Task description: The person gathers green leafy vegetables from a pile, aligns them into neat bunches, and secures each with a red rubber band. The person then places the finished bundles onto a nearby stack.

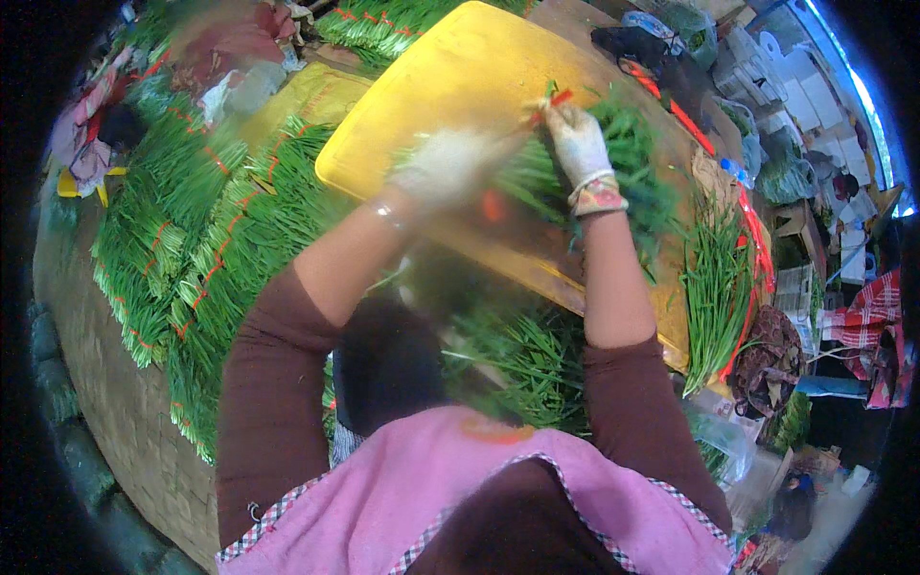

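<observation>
My left hand (460, 164), in a white glove, is blurred by motion above a yellow plastic board (424, 93); its fingers point toward my right hand, and what it grips is unclear. My right hand (581, 140), in a white glove with a patterned cuff, pinches a red strip (560, 98) between its fingertips. Beneath and between both hands lies a bunch of long green stalks (532, 169), pale at one end. The leafy green ends (625, 136) spread out to the right of my right hand.
Bundles of greens with red ties (208, 251) are stacked on the left. Loose stalks (719, 287) and red strips (690, 128) lie along the board's right side. More greens (532, 359) sit below the front edge. Bags and boxes (798, 93) crowd the far right.
</observation>
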Demonstrator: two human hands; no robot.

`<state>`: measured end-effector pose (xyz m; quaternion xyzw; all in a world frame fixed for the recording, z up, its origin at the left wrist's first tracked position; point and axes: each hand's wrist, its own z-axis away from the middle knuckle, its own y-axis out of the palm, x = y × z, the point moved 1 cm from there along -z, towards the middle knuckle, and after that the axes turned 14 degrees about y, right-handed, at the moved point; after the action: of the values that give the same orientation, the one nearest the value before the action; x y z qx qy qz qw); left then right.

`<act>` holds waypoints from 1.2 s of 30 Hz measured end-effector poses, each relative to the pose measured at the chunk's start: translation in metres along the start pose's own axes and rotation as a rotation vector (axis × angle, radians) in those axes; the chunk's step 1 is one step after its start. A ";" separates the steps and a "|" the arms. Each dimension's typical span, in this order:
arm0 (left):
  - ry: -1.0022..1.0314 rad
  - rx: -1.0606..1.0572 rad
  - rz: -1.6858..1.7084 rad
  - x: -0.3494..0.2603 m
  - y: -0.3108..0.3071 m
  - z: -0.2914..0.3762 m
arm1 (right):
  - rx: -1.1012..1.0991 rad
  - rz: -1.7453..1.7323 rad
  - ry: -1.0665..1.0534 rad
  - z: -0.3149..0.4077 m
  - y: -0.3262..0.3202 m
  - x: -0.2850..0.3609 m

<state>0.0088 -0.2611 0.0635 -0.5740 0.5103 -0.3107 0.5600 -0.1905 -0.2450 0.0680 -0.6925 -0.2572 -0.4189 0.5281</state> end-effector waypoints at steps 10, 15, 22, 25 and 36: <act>-0.295 0.030 -0.115 0.000 0.014 0.016 | 0.255 0.022 -0.047 0.039 0.001 -0.003; -0.308 0.096 -0.059 0.002 0.023 0.016 | -0.035 0.510 -0.200 0.003 0.010 0.037; -0.302 0.167 0.065 0.013 0.014 0.017 | 0.116 0.725 -0.286 0.021 0.055 0.065; -0.285 0.068 0.160 0.019 0.011 0.016 | 0.192 0.505 -0.148 0.042 0.032 0.054; -0.339 0.220 0.192 0.027 0.007 0.005 | -0.084 0.567 -0.670 0.068 0.040 0.028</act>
<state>0.0200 -0.2839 0.0502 -0.5020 0.4243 -0.2090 0.7240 -0.1229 -0.1952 0.0655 -0.8541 -0.1968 -0.0196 0.4811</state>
